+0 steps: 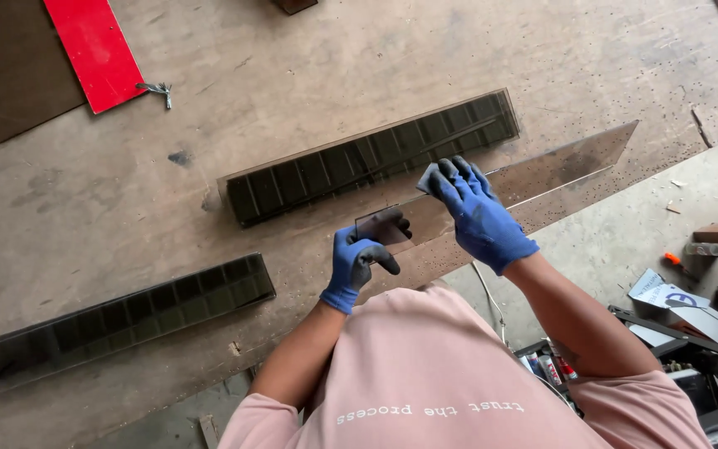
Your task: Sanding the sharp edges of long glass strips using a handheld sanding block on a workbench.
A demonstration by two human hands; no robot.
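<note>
A long clear plastic strip [558,170] lies slanted across the worn wooden workbench [309,75], reaching past its near edge. My left hand [357,259], in a blue and black glove, grips the strip's near left end. My right hand [475,212], in a blue glove, presses a small grey cloth [430,177] on the strip a little further along. Just beyond the strip sits a long dark tinted panel [359,162] with ribbed cells.
A second dark ribbed panel [126,312] lies at the near left of the bench. A red sheet [93,50] and a small metal clip [158,88] are at the far left. Tools and boxes [691,308] crowd the floor at right.
</note>
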